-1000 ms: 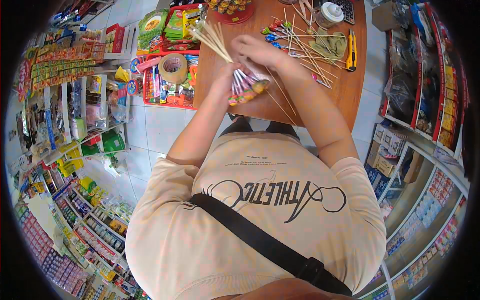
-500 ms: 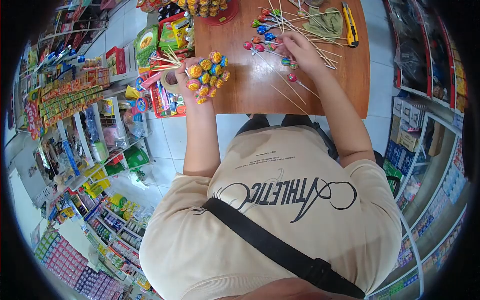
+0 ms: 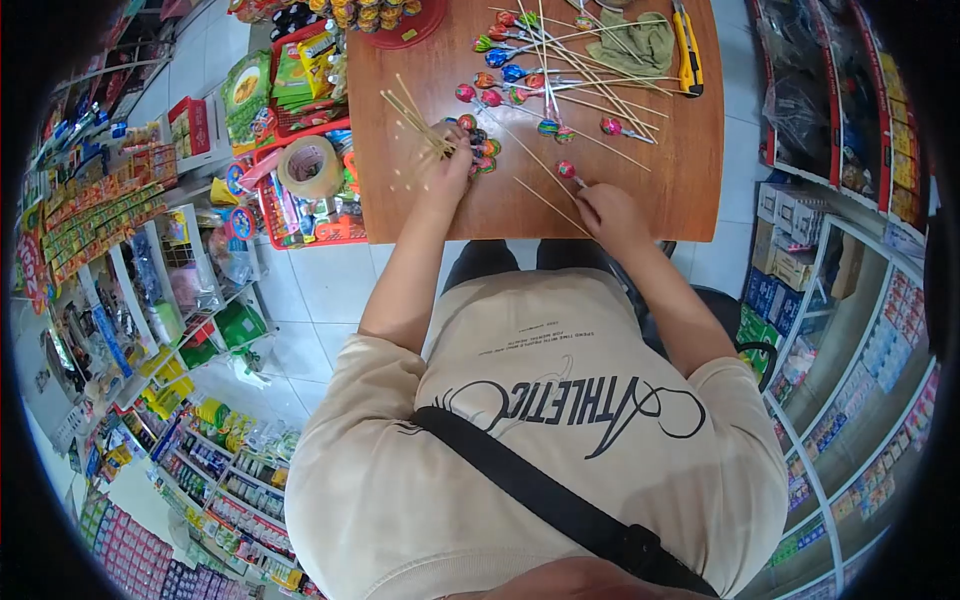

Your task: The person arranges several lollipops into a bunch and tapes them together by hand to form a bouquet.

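My left hand (image 3: 450, 168) is closed around a bundle of lollipops over the left part of the wooden table. The bundle's thin sticks (image 3: 412, 118) fan out to the upper left, partly blurred, and its wrapped heads (image 3: 486, 150) poke out on the right of the fist. My right hand (image 3: 608, 212), near the front edge, pinches a lollipop with a pink-red wrapper (image 3: 566, 169) close below its head. Between the hands, bare sticks (image 3: 545, 205) lie on the tabletop. Several loose lollipops (image 3: 513, 73) with blue, red and green wrappers lie farther back.
On the wooden table (image 3: 400, 215), a yellow box cutter (image 3: 688, 50) and a green cloth (image 3: 634, 45) lie at the back right. A red tub (image 3: 418, 30) of lollipops stands at the back left. Tape (image 3: 308, 166) and a red basket (image 3: 284, 240) sit left of it. Shelves flank both sides.
My left hand has moved right over the table, and the bundle has turned so its yellow-orange heads no longer show. My right hand came toward the front edge and took hold of the pink-red lollipop.
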`<state>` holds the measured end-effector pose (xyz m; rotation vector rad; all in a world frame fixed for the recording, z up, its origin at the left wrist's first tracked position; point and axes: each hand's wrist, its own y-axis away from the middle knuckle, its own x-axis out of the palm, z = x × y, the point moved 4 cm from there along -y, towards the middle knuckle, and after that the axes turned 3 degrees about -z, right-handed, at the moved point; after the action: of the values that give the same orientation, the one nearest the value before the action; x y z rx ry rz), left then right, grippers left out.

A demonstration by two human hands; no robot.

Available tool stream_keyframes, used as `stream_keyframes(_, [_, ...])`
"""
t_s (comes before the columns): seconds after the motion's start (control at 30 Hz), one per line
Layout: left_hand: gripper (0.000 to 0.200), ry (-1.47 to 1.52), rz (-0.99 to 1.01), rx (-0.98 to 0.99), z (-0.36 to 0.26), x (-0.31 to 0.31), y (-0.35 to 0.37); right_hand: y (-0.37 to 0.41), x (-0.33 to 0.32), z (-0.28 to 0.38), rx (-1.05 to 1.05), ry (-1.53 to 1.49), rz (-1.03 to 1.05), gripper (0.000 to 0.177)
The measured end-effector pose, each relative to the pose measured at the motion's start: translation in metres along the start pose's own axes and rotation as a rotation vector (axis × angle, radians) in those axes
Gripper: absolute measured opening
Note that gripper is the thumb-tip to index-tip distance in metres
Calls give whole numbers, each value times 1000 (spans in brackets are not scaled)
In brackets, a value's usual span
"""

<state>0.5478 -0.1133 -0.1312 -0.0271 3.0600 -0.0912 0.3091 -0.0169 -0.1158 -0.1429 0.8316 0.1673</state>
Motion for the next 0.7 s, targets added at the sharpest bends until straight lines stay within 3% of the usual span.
stream_keyframes(0.07, [17,-84,70,131,10,0,3,3,-1,1,-22,56,-35,15])
stream_keyframes(0.17, [17,-66,-60,211,0,3,2,0,-3,-1,-40,107,-59,16])
stream_keyframes(0.43, [18,3,-58,233,4,-1,4,-38,-22,-8,-121,164,-95,14])
stream_keyframes(0.53, [17,51,-72,218,6,-1,7,-76,-16,-4,45,69,-148,16])
stream_keyframes(0.63, [17,64,-94,219,5,-1,8,-114,1,-4,221,197,36,22])
stream_keyframes(0.7, [17,72,-101,225,4,-1,7,-124,13,-11,273,157,40,23])
